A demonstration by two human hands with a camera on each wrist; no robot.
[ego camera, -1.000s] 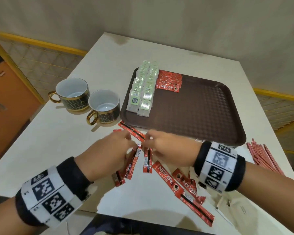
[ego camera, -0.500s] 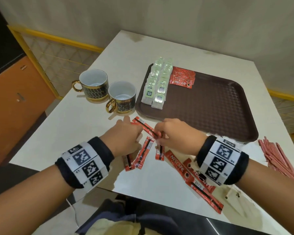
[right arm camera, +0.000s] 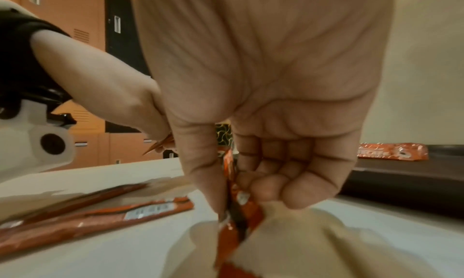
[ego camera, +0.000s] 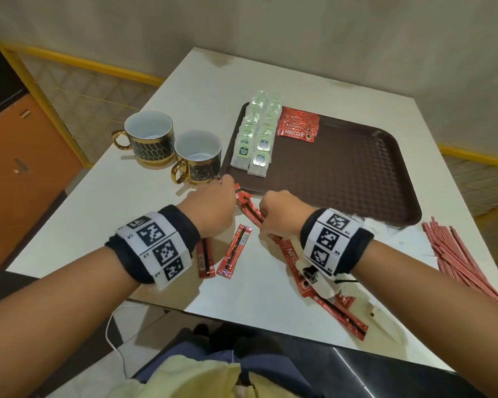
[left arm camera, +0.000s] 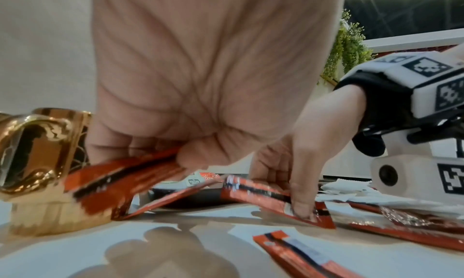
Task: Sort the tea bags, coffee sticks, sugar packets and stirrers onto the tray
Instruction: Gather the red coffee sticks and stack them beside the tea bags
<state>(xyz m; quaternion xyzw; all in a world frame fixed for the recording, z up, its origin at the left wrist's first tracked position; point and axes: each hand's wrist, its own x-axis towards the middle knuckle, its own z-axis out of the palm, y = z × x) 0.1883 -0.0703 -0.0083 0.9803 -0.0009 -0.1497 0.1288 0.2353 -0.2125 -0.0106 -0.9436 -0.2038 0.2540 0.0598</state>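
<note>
Head view: your left hand (ego camera: 210, 208) pinches one coffee stick (left arm camera: 120, 175); your right hand (ego camera: 282, 214) pinches another (ego camera: 252, 212), its long axis running far-left to near-right, just near of the tray (ego camera: 357, 173).

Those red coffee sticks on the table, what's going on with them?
A person is gathering them for the brown tray. The left hand grips a coffee stick by the mugs; the right hand pinches another. The tray already holds rows of tea bags and a small stack of coffee sticks. More sticks, the red stirrers and white sugar packets lie on the table.
</note>
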